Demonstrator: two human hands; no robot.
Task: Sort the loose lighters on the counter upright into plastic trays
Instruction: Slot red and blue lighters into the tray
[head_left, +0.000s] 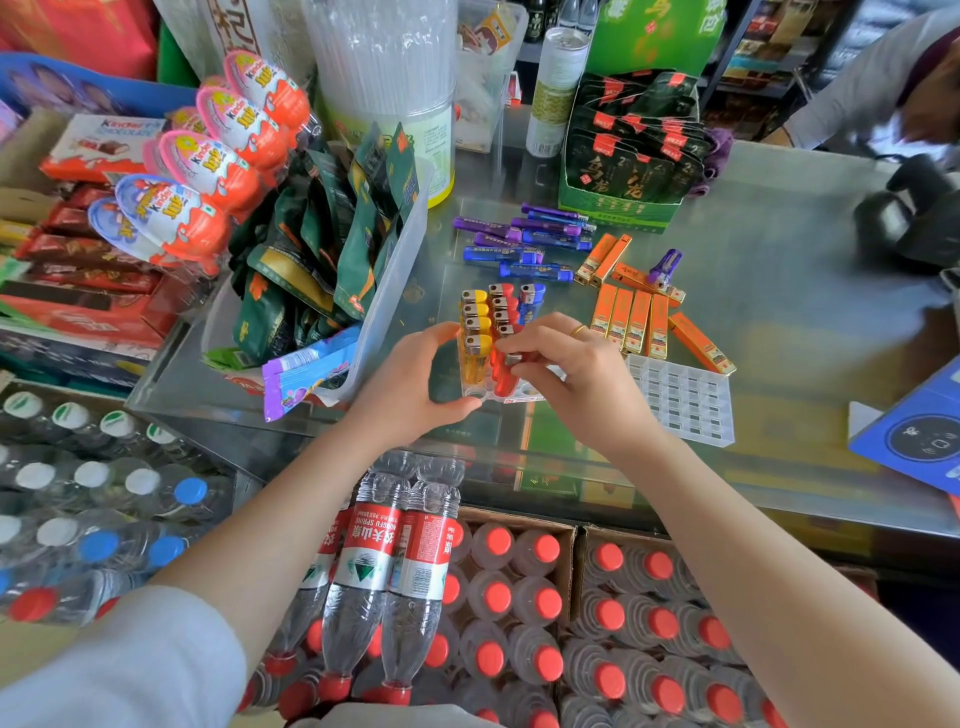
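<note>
On the desk (779, 249), loose lighters (524, 239) lay well behind our tray (480, 392). Our left hand (410, 379) cupped the tray's side; our right hand (566, 374) pinched a red lighter (505, 374), seating it upright. Next, we judged, came fetching another.

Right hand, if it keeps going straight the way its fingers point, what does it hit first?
The right hand points left at the red lighter it pinches in the tray. Next in line would likely be the yellow lighters, though depth is uncertain.

The right hand (563, 374) hides the clear tray's (475, 391) right half.
</note>
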